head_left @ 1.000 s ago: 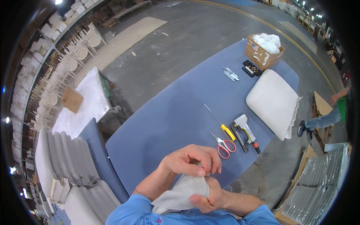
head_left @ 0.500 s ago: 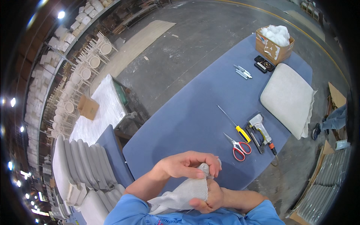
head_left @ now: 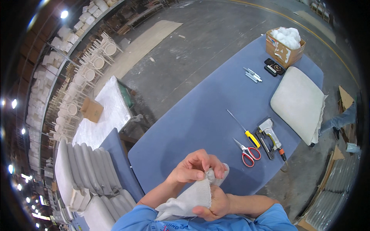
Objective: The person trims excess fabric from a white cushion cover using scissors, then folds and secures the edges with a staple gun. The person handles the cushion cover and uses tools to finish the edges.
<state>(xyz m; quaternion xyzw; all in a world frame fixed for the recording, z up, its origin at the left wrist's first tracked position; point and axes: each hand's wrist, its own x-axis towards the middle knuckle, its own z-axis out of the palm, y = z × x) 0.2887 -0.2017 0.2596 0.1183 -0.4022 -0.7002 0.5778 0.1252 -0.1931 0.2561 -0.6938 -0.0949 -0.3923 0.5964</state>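
A piece of light grey fabric (head_left: 185,202) with a ribbed edge is bunched up close in front of my body, over the near edge of the blue table (head_left: 192,119). My left hand (head_left: 194,167) pinches its upper end, with thumb and fingertips together on a gathered bit. Below it, my right hand (head_left: 217,204) is closed round the fabric, thumb towards me. Whether anything lies inside the folds is hidden. Just beyond, on the table, are red-handled scissors (head_left: 250,157), a yellow-handled screwdriver (head_left: 252,139) and a pneumatic staple gun (head_left: 271,135).
A pale seat pad (head_left: 296,104) lies on the table's right. Farther back are several pens or markers (head_left: 253,75), a small black case (head_left: 274,67) and a cardboard box (head_left: 278,52) of white stuffing (head_left: 287,37). Stacked grey cushions (head_left: 86,167) stand left. A person's leg (head_left: 339,122) shows far right.
My left hand has shifted slightly, its fingers drawn into a tighter pinch on the fabric's upper end. The person at far right has moved closer to the seat pad.
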